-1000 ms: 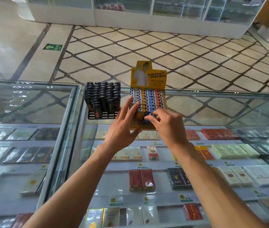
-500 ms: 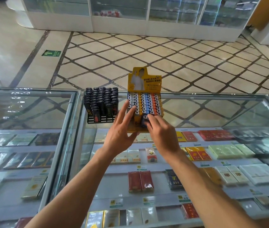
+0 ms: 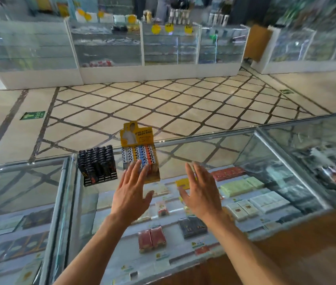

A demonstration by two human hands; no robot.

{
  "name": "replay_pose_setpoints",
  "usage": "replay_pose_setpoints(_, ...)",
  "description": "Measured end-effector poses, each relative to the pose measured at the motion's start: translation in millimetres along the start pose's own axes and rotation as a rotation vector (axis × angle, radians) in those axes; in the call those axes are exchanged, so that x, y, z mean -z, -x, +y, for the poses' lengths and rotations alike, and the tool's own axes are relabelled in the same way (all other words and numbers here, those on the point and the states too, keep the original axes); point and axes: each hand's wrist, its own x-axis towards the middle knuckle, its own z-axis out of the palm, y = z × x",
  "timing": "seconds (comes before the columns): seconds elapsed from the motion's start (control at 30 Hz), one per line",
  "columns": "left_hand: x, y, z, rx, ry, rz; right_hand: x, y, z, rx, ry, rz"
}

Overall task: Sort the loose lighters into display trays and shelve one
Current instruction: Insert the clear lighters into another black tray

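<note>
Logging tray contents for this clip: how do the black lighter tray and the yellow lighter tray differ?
The yellow tray carries an upright printed header card; the black tray has none. The yellow tray holds white, orange, blue and red lighters; the black tray holds only dark ones. Both stand side by side on the glass counter.

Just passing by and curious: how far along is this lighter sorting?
Sorting looks done: the black lighter tray and the yellow display tray look full, with no loose lighters in sight. In hand: nothing; left hand and right hand are open. Remaining: shelving one tray; both stand on the glass counter.
</note>
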Motion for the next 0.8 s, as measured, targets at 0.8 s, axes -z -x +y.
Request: replay_pose_setpoints(0.8, -111.0, -99.3, 454.4, -0.363, 0.01, -0.083, 153.0, 214.1, 448.5, -0.466, -0.028, 0.013)
